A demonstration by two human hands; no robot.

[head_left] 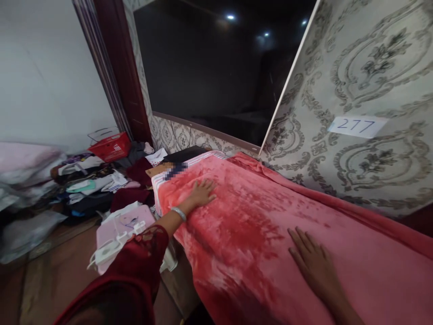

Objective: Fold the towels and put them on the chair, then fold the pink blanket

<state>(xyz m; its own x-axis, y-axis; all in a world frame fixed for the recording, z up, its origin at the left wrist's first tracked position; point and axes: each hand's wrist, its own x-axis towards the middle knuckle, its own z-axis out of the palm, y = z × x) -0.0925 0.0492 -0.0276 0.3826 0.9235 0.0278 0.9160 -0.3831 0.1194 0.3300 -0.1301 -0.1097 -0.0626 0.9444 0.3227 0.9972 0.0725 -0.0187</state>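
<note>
A red and pink plush blanket (237,216) covers the long surface in front of me and hangs over its near edge. Flat on its far left part lies my left hand (202,193), fingers spread, with a silver bangle on the wrist. My right hand (313,259) also rests palm down on the pink area to the right, fingers stretched out. Neither hand grips anything. Under the blanket's left end shows a striped cloth (206,155).
A large dark television (216,67) hangs behind the blanket. Clothes (98,185) and a red basket (110,145) are piled on the left. A pink stool (145,214) bearing a white power strip (108,252) stands near my left arm. A paper (358,126) reads 277.
</note>
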